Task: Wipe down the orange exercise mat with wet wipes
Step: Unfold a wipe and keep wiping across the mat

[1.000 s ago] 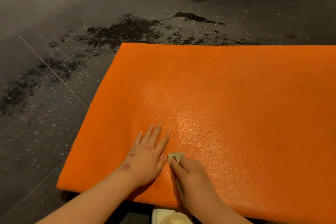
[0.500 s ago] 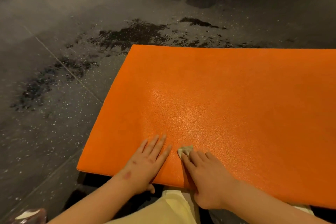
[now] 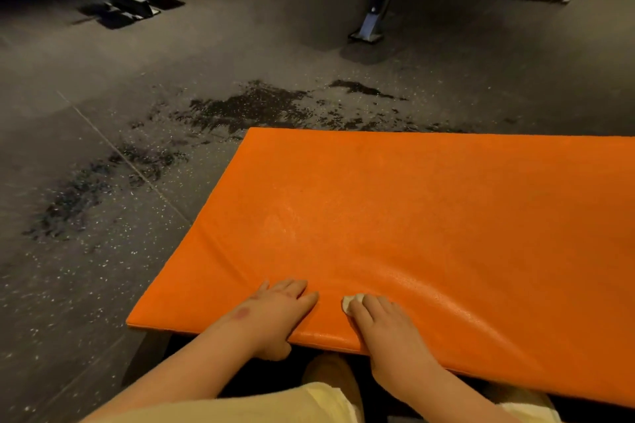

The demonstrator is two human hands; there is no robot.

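Note:
The orange exercise mat (image 3: 429, 216) lies on the dark floor, its near edge raised a little and rippled. My left hand (image 3: 275, 312) holds that near edge, fingers on top and thumb underneath. Just to its right, my right hand (image 3: 388, 330) rests on the mat with its fingers curled over a small wadded wet wipe (image 3: 349, 303). The wipe peeks out white past the fingertips. A glossy damp streak runs to the right of the right hand.
Dark speckled rubber floor surrounds the mat, with wet dark patches (image 3: 247, 106) beyond its far edge. A machine leg (image 3: 371, 24) and metal frames (image 3: 127, 7) stand further back. My knees in pale shorts (image 3: 275, 402) sit under the mat's near edge.
Both hands slid back toward the mat's near edge with the wipe. The left thumb now sits under the edge, and the edge is lifted and rippled. The view tilted up.

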